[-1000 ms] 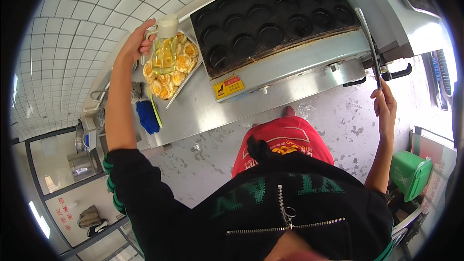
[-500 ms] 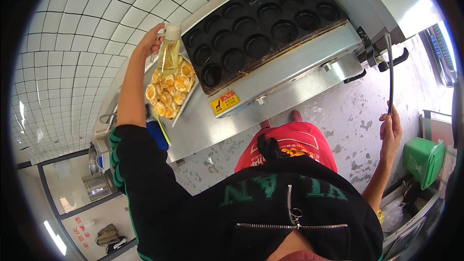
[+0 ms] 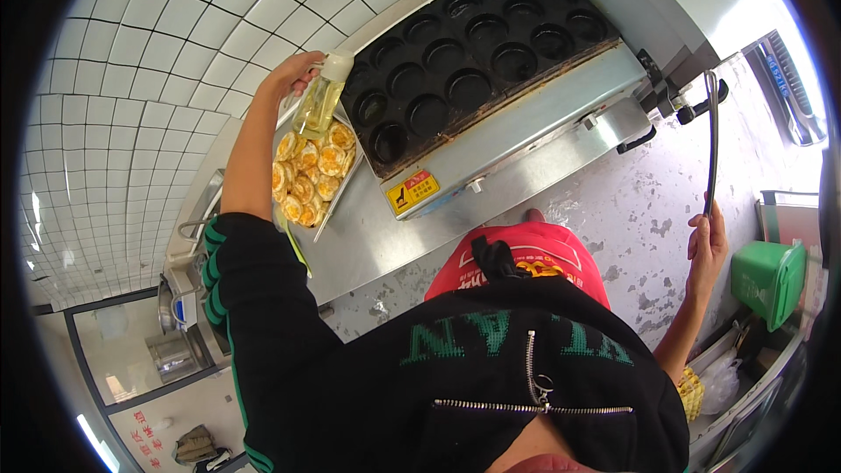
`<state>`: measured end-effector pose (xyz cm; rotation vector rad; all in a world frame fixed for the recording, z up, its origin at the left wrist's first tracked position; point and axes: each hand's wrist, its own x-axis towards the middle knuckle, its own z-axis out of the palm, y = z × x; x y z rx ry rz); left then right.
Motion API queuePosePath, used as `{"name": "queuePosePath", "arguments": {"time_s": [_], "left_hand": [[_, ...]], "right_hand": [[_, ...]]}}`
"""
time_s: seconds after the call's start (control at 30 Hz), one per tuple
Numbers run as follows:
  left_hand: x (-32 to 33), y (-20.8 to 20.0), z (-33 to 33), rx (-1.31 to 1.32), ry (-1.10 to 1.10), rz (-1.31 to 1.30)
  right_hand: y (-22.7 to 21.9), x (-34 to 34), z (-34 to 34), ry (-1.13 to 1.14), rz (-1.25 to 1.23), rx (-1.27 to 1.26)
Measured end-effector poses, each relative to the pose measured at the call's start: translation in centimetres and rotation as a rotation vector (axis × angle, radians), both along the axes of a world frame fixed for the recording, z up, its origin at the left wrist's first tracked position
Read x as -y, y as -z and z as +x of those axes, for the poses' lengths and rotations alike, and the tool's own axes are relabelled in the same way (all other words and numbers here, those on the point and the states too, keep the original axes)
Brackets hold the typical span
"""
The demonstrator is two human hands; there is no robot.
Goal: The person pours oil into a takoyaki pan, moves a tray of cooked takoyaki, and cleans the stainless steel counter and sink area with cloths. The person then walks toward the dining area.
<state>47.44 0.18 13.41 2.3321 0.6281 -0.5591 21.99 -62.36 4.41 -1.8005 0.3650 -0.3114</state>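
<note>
My left hand point(image 3: 293, 73) is closed round the handle of a clear oil jug point(image 3: 319, 105) with a pale lid and yellowish oil inside. The jug leans to the right, its lid at the left edge of a black griddle pan point(image 3: 445, 54) with rows of round moulds. No stream of oil can be made out. Just below the jug, golden round egg cakes point(image 3: 308, 177) lie piled on a tray. Out to the right, my right hand point(image 3: 708, 243) grips a long, thin metal tool point(image 3: 712, 144), held upright; its kind is unclear.
The griddle's steel body point(image 3: 517, 127) stands on a steel counter point(image 3: 359, 232) against a white tiled wall point(image 3: 254, 0). Black handles point(image 3: 657, 88) stick out at its right end. A green bin point(image 3: 766, 285) is on the right, above a box holding plastic bags.
The jug has gone from nearly upright to tilted, its lid shifting right toward the griddle with my left hand. My right hand and its tool have barely moved.
</note>
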Motion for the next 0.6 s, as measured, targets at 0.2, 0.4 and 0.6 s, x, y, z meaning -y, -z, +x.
{"name": "queuePosePath", "arguments": {"time_s": [0.2,0.4,0.6], "left_hand": [[-0.4,-0.1,0.1,0.019,-0.012,0.001],[-1.6,-0.2,-0.5,-0.033,-0.012,-0.016],[-2.9,-0.3,-1.0,-0.032,-0.044,-0.060]], "right_hand": [[0.3,-0.4,-1.0,0.015,-0.021,-0.027],[0.1,-1.5,-1.6,0.052,-0.020,-0.005],[0.0,-2.7,-1.9,0.049,-0.001,-0.003]]}}
